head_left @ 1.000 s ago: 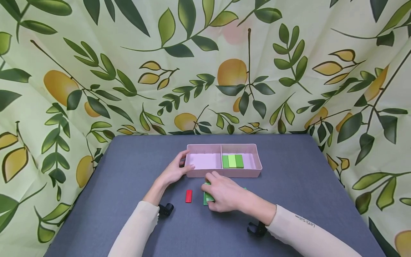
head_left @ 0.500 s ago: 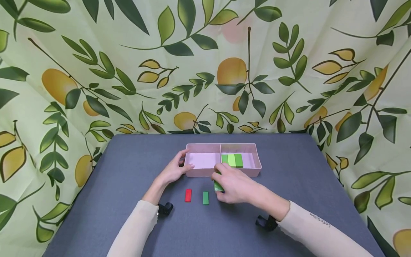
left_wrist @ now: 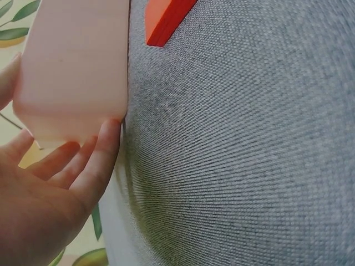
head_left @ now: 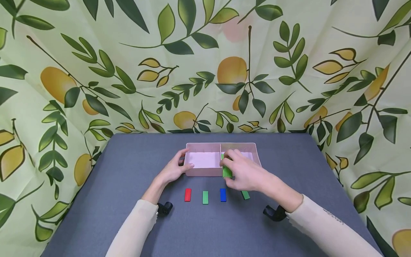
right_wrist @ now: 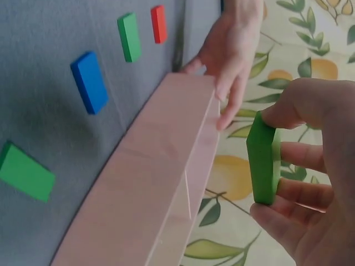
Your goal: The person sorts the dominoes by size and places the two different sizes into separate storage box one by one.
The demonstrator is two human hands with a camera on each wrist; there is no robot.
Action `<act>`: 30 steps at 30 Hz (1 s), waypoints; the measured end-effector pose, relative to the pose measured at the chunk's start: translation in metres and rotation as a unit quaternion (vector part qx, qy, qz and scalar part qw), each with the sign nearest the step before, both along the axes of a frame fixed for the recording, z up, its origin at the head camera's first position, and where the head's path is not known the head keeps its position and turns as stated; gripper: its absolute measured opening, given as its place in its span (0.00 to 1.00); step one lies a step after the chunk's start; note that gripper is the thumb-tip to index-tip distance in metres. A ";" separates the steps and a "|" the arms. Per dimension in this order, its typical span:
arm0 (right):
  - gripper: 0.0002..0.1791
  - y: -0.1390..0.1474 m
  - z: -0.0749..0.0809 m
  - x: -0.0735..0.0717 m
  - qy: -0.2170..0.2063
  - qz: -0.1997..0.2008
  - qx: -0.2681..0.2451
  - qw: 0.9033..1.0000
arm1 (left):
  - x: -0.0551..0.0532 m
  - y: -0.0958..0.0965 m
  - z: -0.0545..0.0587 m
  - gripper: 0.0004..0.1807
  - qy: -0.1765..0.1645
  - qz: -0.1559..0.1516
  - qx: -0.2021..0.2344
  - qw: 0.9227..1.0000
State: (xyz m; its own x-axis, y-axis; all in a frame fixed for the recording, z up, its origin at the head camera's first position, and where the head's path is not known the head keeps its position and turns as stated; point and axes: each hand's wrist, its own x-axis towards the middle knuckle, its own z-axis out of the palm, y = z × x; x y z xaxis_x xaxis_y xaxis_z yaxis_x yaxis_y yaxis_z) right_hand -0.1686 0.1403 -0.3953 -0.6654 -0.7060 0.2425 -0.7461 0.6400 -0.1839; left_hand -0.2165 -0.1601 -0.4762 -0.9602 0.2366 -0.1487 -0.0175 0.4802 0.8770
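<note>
My right hand (head_left: 245, 171) pinches a green block (right_wrist: 263, 160) by its ends, between thumb and fingers, over the front rim of the pink two-compartment box (head_left: 205, 172). It hides most of the right compartment, where a bit of green shows by the divider. At the box's left end, my left hand (head_left: 172, 167) grips the corner, thumb at the front rim and fingers along the end wall. In the left wrist view, fingertips (left_wrist: 108, 130) touch that wall.
In front of the box, a red block (head_left: 187, 195), a green block (head_left: 205, 197), a blue block (head_left: 223, 195) and a second, slanted green block (head_left: 245, 195) lie in a row on the grey cloth-covered table (head_left: 135, 150). A leaf-patterned curtain (head_left: 205, 71) hangs behind.
My right hand has carried the green block from the table up and right to the box's right compartment, uncovering the green and blue blocks in the row. My left hand stays on the box.
</note>
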 end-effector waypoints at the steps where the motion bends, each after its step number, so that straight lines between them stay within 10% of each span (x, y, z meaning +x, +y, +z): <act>1: 0.18 0.002 0.001 -0.001 0.000 -0.003 0.001 1.000 | 0.000 0.000 0.000 0.41 0.000 0.000 0.000 1.000; 13: 0.19 0.022 0.006 -0.019 0.029 -0.010 -0.010 0.999 | 0.001 0.000 0.001 0.40 0.000 -0.001 -0.002 1.000; 30: 0.20 0.046 0.000 -0.047 -0.038 -0.090 0.015 0.995 | 0.000 -0.001 0.000 0.40 0.001 0.006 0.006 1.000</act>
State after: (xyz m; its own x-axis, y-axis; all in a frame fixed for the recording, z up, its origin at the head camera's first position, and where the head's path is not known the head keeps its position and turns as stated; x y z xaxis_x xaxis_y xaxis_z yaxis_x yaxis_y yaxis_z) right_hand -0.2159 0.1861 -0.3949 -0.7976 -0.5795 0.1672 -0.6031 0.7684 -0.2141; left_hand -0.2162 -0.1609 -0.4762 -0.9630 0.2273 -0.1447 -0.0219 0.4691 0.8829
